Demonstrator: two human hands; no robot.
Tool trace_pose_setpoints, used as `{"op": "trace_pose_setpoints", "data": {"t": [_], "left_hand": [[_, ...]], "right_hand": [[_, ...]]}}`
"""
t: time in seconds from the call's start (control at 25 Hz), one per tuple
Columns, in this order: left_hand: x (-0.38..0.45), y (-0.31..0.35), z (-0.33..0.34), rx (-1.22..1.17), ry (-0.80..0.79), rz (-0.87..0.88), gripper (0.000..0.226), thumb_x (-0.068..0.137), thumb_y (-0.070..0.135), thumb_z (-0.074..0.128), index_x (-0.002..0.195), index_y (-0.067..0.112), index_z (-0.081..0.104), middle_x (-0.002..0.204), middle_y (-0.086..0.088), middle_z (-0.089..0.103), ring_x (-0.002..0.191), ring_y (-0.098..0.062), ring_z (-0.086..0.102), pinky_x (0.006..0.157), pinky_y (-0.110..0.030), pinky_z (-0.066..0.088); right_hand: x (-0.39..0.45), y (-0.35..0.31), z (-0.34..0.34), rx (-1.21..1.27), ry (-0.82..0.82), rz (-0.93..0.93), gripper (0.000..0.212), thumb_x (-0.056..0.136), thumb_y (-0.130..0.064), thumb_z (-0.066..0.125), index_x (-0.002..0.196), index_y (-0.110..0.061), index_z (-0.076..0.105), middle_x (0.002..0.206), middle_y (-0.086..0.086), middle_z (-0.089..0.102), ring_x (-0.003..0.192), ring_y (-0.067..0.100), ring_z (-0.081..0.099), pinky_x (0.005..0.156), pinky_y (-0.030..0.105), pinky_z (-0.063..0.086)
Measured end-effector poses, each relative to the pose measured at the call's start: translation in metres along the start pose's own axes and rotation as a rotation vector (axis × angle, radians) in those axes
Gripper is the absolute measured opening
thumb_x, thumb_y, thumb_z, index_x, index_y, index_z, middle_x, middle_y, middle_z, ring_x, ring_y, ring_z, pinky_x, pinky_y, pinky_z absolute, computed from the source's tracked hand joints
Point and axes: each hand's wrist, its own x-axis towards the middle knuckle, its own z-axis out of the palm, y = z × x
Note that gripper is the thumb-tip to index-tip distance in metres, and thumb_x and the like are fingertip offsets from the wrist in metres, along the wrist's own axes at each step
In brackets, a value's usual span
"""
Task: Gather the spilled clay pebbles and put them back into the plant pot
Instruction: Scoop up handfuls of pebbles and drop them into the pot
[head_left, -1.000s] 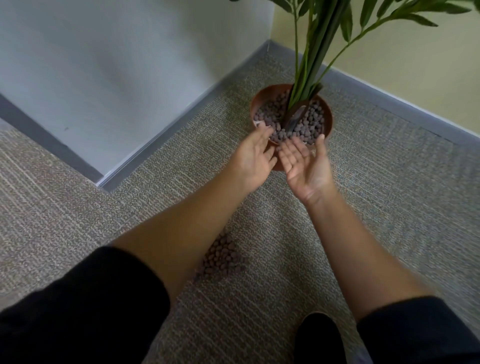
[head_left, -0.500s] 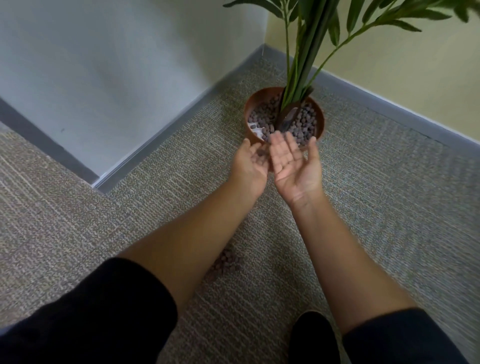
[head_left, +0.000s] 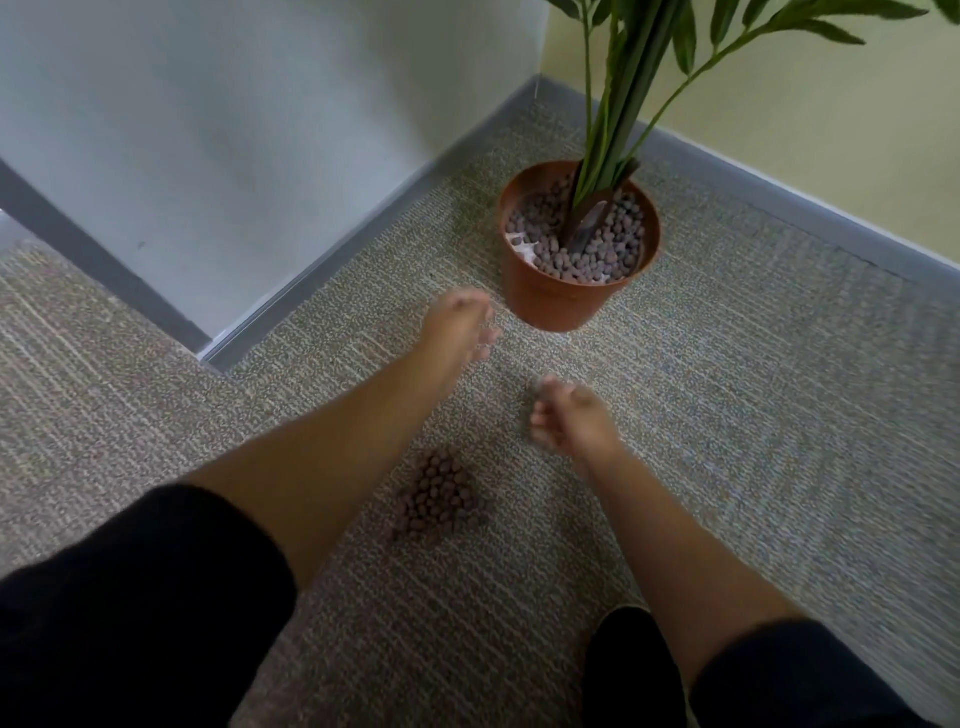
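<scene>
A terracotta plant pot (head_left: 558, 304) stands on the carpet in the room's corner, filled with brown clay pebbles (head_left: 587, 249) around green stems. A small pile of spilled pebbles (head_left: 434, 496) lies on the carpet between my forearms. My left hand (head_left: 457, 325) hovers just left of the pot's base, fingers loosely curled, holding nothing that shows. Lower and nearer hangs my right hand (head_left: 569, 415), blurred, above the carpet to the right of the pile, fingers loosely bent and empty as far as I can see.
White wall with a grey baseboard (head_left: 322, 260) runs along the left; a yellow wall with grey baseboard (head_left: 810, 208) runs behind the pot. Plant leaves (head_left: 675, 47) overhang the pot. My dark shoe (head_left: 631, 670) stands at the bottom.
Both hands have drawn back from over the pot's rim and dropped toward the carpet. They have separated, and the spilled pile now shows fully between my arms.
</scene>
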Motion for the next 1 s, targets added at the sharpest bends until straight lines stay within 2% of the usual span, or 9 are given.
{"op": "trace_pose_setpoints", "data": {"t": [0.04,0.12,0.24,0.32,0.4,0.52,0.68,0.88,1.0], "left_hand": [[-0.004,-0.021,-0.010,0.267,0.051,0.017,0.027,0.093,0.015,0.044,0.114,0.002,0.055,0.101,-0.015,0.064,0.083,-0.024,0.063,0.069,-0.033,0.050],[-0.017,-0.074,-0.040,0.782,0.037,-0.046,0.031,0.090,0.014,0.050,0.117,-0.001,0.052,0.114,-0.021,0.060,0.105,-0.034,0.059,0.087,-0.039,0.048],[-0.057,-0.147,-0.095,1.111,-0.159,-0.371,0.068,0.082,0.015,0.063,0.139,0.004,0.027,0.132,-0.025,0.048,0.124,-0.038,0.046,0.100,-0.042,0.045],[-0.081,-0.177,-0.108,1.138,-0.126,-0.395,0.074,0.078,0.016,0.065,0.138,0.004,0.023,0.131,-0.027,0.047,0.120,-0.040,0.049,0.094,-0.042,0.048],[-0.094,-0.188,-0.098,1.079,-0.048,-0.260,0.070,0.076,0.018,0.068,0.133,0.004,0.030,0.128,-0.024,0.048,0.113,-0.039,0.053,0.086,-0.040,0.048],[-0.096,-0.187,-0.075,0.993,-0.019,-0.128,0.062,0.078,0.017,0.068,0.130,0.007,0.036,0.124,-0.020,0.047,0.109,-0.038,0.055,0.084,-0.039,0.049],[-0.098,-0.188,-0.072,0.958,0.015,-0.091,0.062,0.081,0.015,0.065,0.134,0.008,0.035,0.129,-0.017,0.042,0.114,-0.035,0.053,0.090,-0.036,0.047],[-0.097,-0.183,-0.065,0.964,0.072,-0.003,0.041,0.087,0.020,0.058,0.123,0.008,0.043,0.124,-0.016,0.045,0.105,-0.034,0.056,0.083,-0.036,0.048],[-0.093,-0.182,-0.064,0.985,0.055,0.031,0.035,0.088,0.018,0.056,0.119,0.007,0.045,0.122,-0.016,0.045,0.105,-0.034,0.055,0.086,-0.039,0.049]], "right_hand": [[-0.005,0.013,0.002,-0.277,-0.097,-0.018,0.026,0.089,-0.034,0.060,0.080,-0.010,0.057,0.066,0.006,0.060,0.050,0.012,0.057,0.054,0.026,0.046],[-0.016,0.038,0.009,-0.825,-0.345,-0.046,0.030,0.079,-0.032,0.073,0.093,-0.009,0.059,0.086,0.011,0.063,0.075,0.020,0.061,0.068,0.027,0.043],[-0.030,0.061,0.026,-1.206,-0.438,-0.137,0.066,0.065,-0.035,0.082,0.115,-0.008,0.048,0.123,0.016,0.052,0.114,0.028,0.052,0.089,0.028,0.043],[-0.033,0.068,0.037,-1.250,-0.392,-0.154,0.085,0.061,-0.036,0.084,0.126,-0.004,0.038,0.134,0.017,0.041,0.122,0.031,0.047,0.098,0.033,0.043],[-0.034,0.072,0.044,-1.286,-0.363,-0.176,0.086,0.061,-0.035,0.083,0.127,-0.005,0.036,0.136,0.016,0.038,0.122,0.033,0.048,0.099,0.036,0.044],[-0.039,0.079,0.048,-1.258,-0.283,-0.196,0.071,0.068,-0.029,0.078,0.124,-0.008,0.040,0.133,0.014,0.040,0.118,0.034,0.052,0.094,0.038,0.047],[-0.040,0.081,0.050,-1.172,-0.204,-0.188,0.048,0.078,-0.025,0.068,0.118,-0.008,0.047,0.129,0.015,0.044,0.112,0.033,0.055,0.090,0.036,0.048],[-0.039,0.078,0.055,-1.132,-0.148,-0.174,0.032,0.079,-0.019,0.062,0.108,-0.008,0.054,0.121,0.016,0.048,0.104,0.034,0.059,0.086,0.035,0.049],[-0.034,0.076,0.053,-1.085,-0.105,-0.160,0.022,0.079,-0.012,0.059,0.100,-0.008,0.060,0.115,0.017,0.053,0.100,0.032,0.061,0.084,0.031,0.049]]}}
